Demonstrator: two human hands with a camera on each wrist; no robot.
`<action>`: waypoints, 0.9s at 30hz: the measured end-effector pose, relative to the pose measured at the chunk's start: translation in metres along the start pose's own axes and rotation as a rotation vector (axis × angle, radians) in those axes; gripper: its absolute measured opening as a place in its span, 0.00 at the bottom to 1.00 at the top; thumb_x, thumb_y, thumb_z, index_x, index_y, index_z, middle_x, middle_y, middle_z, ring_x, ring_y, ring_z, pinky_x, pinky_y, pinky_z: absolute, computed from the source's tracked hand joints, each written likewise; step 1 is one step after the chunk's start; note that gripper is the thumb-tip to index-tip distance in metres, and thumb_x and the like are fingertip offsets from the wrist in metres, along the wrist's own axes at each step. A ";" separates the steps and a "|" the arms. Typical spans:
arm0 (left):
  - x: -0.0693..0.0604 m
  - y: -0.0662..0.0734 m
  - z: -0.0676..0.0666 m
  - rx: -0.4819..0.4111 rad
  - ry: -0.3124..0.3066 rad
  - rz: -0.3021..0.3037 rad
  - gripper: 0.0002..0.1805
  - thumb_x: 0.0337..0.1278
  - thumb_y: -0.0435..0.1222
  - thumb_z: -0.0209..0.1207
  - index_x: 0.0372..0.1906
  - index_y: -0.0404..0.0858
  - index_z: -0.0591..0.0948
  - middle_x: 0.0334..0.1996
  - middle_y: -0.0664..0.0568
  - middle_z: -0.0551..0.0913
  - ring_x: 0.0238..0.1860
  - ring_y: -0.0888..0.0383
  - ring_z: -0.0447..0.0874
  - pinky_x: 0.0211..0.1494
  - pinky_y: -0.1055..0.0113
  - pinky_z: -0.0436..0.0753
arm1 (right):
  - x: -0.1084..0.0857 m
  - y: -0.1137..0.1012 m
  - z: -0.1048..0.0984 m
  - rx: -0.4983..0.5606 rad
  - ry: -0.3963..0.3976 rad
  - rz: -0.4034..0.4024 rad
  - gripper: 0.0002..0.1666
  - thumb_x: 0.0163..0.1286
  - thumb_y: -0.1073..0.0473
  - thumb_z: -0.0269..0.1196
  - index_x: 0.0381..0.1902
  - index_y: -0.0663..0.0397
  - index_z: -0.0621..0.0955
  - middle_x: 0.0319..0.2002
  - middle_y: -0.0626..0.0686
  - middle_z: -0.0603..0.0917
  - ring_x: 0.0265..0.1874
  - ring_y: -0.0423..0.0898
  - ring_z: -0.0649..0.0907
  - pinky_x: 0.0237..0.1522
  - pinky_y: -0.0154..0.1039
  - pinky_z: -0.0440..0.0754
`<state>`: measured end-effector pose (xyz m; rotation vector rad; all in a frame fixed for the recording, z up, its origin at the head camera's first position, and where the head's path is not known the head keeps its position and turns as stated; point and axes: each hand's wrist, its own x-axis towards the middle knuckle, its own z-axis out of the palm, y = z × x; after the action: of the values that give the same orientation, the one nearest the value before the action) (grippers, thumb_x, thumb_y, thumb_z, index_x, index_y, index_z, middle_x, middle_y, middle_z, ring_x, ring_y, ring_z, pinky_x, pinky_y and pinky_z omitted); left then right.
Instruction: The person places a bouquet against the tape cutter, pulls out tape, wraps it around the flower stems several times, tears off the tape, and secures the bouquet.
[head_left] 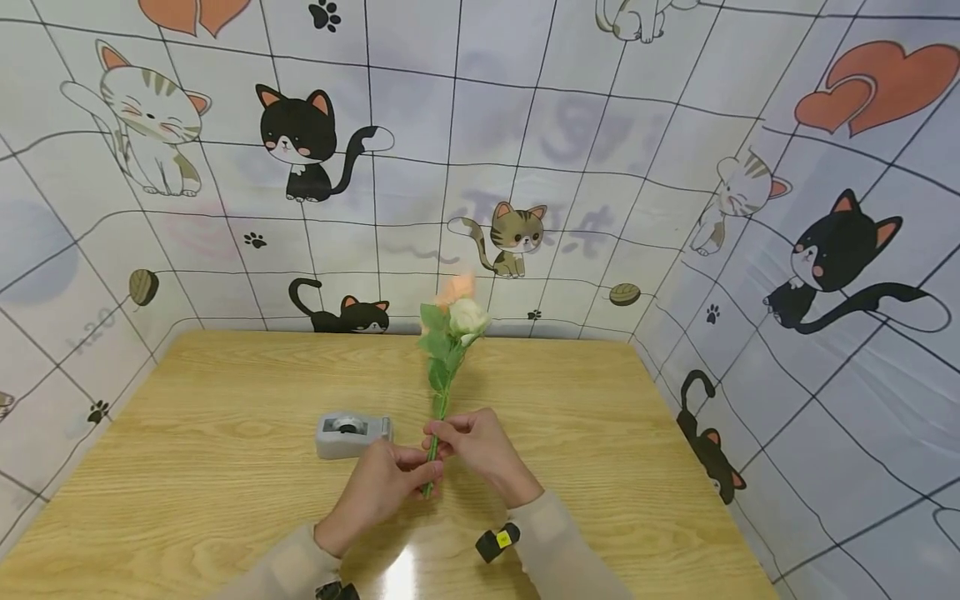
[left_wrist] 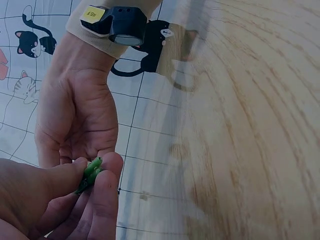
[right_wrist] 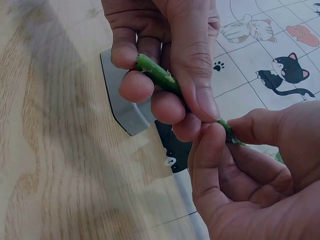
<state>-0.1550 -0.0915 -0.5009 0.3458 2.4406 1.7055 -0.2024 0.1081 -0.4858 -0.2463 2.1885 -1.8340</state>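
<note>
A white rose (head_left: 468, 317) and a peach-coloured flower (head_left: 456, 289) stand together over the table, blooms pointing away from me. Green leaves (head_left: 438, 375) hang below them. My left hand (head_left: 377, 482) pinches the green stems (right_wrist: 160, 76) low down between thumb and fingers, and the cut end sticks out past its fingertips in the right wrist view. Just above it, my right hand (head_left: 483, 448) pinches the same stems with thumb and fingertips. The two hands nearly touch. In the left wrist view, fingers hide most of the stems.
A grey tape dispenser (head_left: 352, 435) with a roll in it stands on the wooden table (head_left: 225, 508), just left of the hands. Cloth walls (head_left: 420, 192) printed with cats and grid lines rise behind and at both sides.
</note>
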 end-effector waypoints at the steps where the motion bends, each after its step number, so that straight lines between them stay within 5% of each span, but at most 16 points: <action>1: 0.000 0.000 0.000 0.008 0.002 0.002 0.10 0.80 0.38 0.75 0.44 0.35 0.99 0.32 0.43 0.98 0.29 0.59 0.94 0.26 0.76 0.76 | 0.000 0.000 0.000 -0.005 0.000 -0.005 0.19 0.87 0.57 0.72 0.52 0.73 0.94 0.40 0.60 0.99 0.32 0.39 0.93 0.47 0.34 0.94; 13: 0.001 0.001 -0.002 0.019 0.005 -0.051 0.11 0.80 0.41 0.75 0.44 0.38 0.99 0.32 0.46 0.98 0.29 0.61 0.92 0.27 0.75 0.75 | 0.003 0.005 0.000 -0.018 -0.040 -0.024 0.22 0.89 0.52 0.70 0.56 0.69 0.94 0.45 0.61 0.99 0.35 0.37 0.93 0.51 0.32 0.92; 27: 0.004 0.003 -0.001 -0.054 -0.078 0.010 0.15 0.84 0.38 0.71 0.55 0.28 0.95 0.39 0.37 0.98 0.34 0.48 1.00 0.38 0.65 0.96 | 0.001 0.008 -0.008 -0.013 -0.018 -0.033 0.20 0.86 0.55 0.74 0.53 0.72 0.94 0.41 0.61 0.99 0.34 0.38 0.94 0.50 0.32 0.92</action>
<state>-0.1588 -0.0903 -0.4982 0.4106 2.3371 1.7242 -0.2055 0.1168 -0.4920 -0.3019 2.1971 -1.8279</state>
